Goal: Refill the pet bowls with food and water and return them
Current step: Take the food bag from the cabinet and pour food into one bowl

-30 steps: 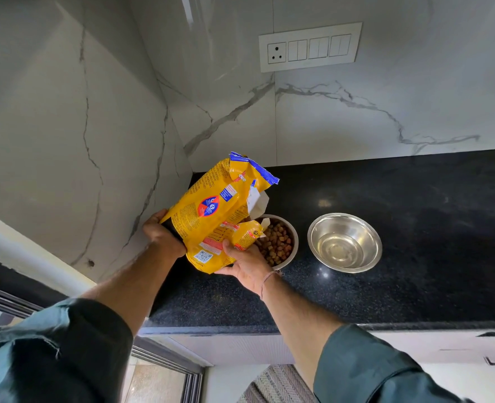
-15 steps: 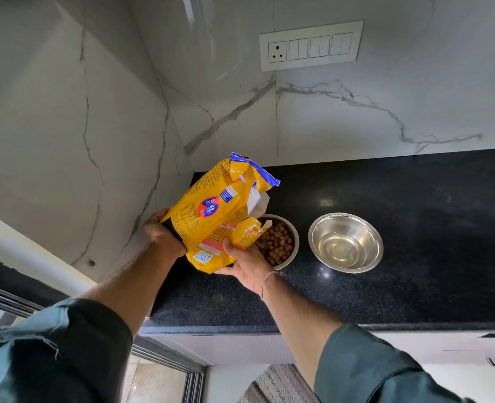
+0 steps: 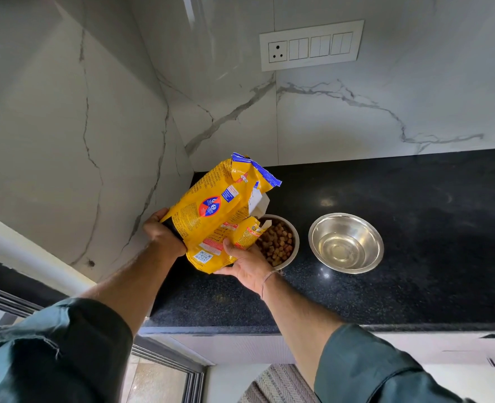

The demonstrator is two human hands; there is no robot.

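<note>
Above the black speckled stone desk [image 3: 415, 257], the crinkled yellow plastic food bag [image 3: 211, 213] is held tilted over the kibble-filled round steel bowl [image 3: 295, 237]. Its base corner is gripped by the left hand [image 3: 162, 237] and its lower side is clasped by the right hand [image 3: 246, 263]. The bag is judged soft, light and slippery, and best held at base and neck.

One yellow food bag [image 3: 217, 210]. Two steel bowls right of it: kibble bowl [image 3: 297, 242], water bowl [image 3: 367, 232]. One switch panel [image 3: 311, 45] above it.

I hold the yellow food bag [image 3: 211, 210] tilted, torn top toward the steel bowl [image 3: 295, 238] of brown kibble [image 3: 278, 246]; just right of it, a second steel bowl [image 3: 370, 238] holds what looks like water.
</note>
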